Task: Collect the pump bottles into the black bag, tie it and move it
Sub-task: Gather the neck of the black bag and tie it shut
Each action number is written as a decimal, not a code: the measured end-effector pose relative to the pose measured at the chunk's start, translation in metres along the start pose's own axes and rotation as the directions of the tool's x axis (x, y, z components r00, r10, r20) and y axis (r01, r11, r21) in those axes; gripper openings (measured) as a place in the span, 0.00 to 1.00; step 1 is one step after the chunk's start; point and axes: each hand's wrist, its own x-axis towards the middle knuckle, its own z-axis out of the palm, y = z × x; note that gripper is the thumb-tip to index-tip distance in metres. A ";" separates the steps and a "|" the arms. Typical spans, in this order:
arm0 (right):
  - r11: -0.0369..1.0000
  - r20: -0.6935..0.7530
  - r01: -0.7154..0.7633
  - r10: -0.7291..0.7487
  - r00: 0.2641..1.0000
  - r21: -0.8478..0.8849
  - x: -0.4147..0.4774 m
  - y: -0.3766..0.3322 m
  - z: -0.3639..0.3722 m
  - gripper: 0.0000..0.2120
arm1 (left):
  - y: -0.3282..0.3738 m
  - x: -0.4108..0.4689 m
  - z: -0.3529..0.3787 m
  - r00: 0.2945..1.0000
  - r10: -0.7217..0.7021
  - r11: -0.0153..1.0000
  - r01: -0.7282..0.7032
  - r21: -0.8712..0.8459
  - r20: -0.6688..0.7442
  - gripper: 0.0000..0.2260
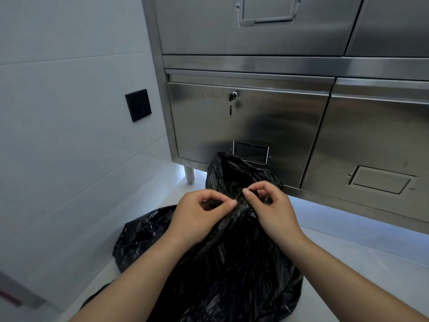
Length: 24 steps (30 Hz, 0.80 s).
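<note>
1. Now we have both hands at the gathered mouth of the black bag (232, 263), which sits on the pale floor (348, 252) right in front of us, near the foot of the stainless steel cabinet (255, 126).
2. Our left hand (202, 214) is closed in a pinch, thumb against forefinger, on a strip of the black plastic on the left side of the neck.
3. Our right hand (271, 205) is likewise pinched, fingers curled, on the plastic just right of it; the two thumbs are nearly touching.
4. No pump bottles show; we judge they are inside, since the bag bulges, but we cannot see them.
5. The relation that matters: the bag's body lies below and nearer than the hands, its neck rising up and away toward the cabinet, with a loose flap standing beyond our fingers. Both hands are equally close.
6. We judge this is the tying step, and the knot does not look finished.
</note>
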 end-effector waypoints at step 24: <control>0.987 0.241 0.161 -0.153 0.958 -0.015 -0.006 -0.001 -0.006 0.23 | -0.010 0.003 -0.005 0.973 0.211 0.910 -0.232 0.345 0.097 0.13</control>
